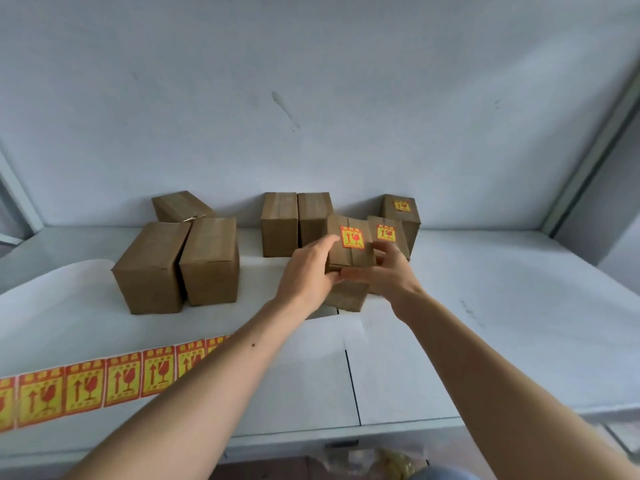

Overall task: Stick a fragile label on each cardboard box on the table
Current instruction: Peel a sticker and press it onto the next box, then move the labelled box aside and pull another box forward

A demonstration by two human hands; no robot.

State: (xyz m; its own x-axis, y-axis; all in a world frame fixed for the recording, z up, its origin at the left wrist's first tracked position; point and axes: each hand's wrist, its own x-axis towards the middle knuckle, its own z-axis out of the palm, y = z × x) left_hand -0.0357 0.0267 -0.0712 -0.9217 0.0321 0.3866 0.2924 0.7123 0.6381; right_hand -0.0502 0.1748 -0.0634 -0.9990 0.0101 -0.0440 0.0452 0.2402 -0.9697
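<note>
Both hands, left hand [308, 268] and right hand [384, 271], grasp a labelled box [349, 249] near the worktop's [502, 306] back edge; next, probably set it down, peel another label [121, 379].

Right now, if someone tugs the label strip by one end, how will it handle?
Label strip looks floppy: thin backing paper lying flat on the table. Probably light and slides easily. Left arm crosses its far end, so it may snag there.
</note>
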